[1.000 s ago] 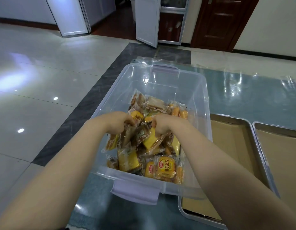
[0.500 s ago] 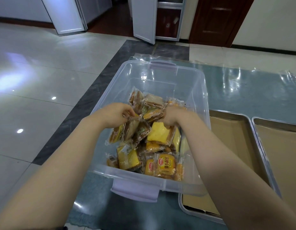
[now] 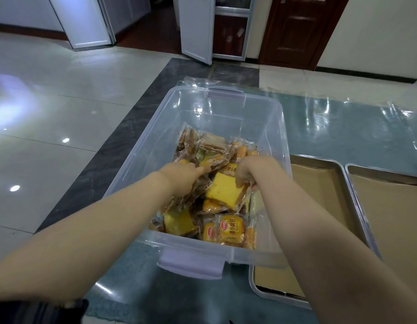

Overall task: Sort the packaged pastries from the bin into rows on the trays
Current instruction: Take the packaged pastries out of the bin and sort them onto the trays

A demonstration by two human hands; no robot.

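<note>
Both hands are down in the clear plastic bin [image 3: 268, 108], buried among the packaged pastries [image 3: 217, 178]. The right hand [image 3: 247, 170] has its fingers [image 3: 240, 182] curled over the far right corner of a yellow sponge-cake packet [image 3: 226, 189], apparently pinching its wrapper; the packet lies just below and left of those fingers, tilted, its long axis running from near left to far right. The left hand [image 3: 179, 175] reaches in beside it with fingers extended toward the pile and touching the wrappers (whether it holds any packet I cannot tell, since the tips are hidden among them).

The near tray [image 3: 338, 164] sits to the right of the right fingers, just beyond the bin wall, lined with brown paper and carrying no pastries where it shows; a second tray [image 3: 357, 168] lies further right, against the first. So the right hand is plainly the nearer one for the carry, and the packet would have to clear the bin rim going rightward.

Bin and trays rest on a counter [image 3: 343, 127] covered in glossy blue-green sheeting. Beyond is a shiny tiled floor [image 3: 51, 101], white door panels and a dark wooden door [image 3: 301, 31].
</note>
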